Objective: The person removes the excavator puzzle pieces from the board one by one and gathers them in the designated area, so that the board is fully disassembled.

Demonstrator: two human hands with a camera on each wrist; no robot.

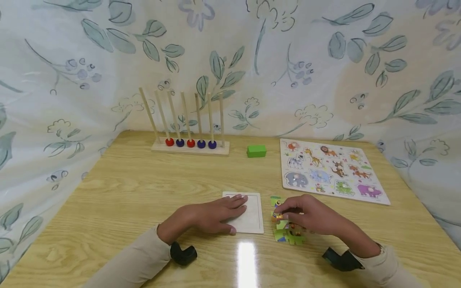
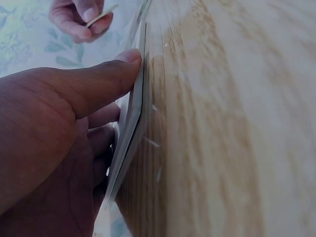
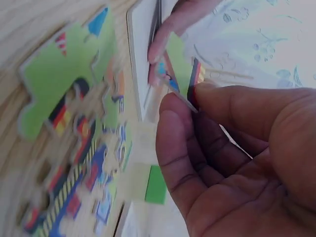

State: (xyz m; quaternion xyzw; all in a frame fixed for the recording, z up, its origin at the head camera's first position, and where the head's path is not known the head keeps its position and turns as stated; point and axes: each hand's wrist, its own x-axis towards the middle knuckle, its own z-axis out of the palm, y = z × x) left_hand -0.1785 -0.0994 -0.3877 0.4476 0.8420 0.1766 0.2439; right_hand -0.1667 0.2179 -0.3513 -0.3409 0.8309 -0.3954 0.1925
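My left hand [image 1: 216, 214] rests on a shallow white puzzle tray [image 1: 254, 214], fingers spread over its surface. In the left wrist view, the thumb [image 2: 106, 81] lies along the tray's edge [image 2: 134, 106]. My right hand [image 1: 313, 214] is just right of the tray. Between thumb and fingertips it pinches a green jigsaw piece [image 3: 180, 61] with a black-and-yellow striped part. Beneath that hand, several loose jigsaw pieces [image 1: 295, 240] lie on the table, partly hidden by it in the head view. The right wrist view shows these pieces [image 3: 54, 74] in green, red, blue and yellow.
A wooden peg stand [image 1: 191, 149] with red and blue beads is at the back left of the table [image 1: 119, 200]. A green block [image 1: 256, 151] sits at the back middle. An animal puzzle board [image 1: 331, 172] lies at the back right, before a floral cloth [image 1: 230, 60].
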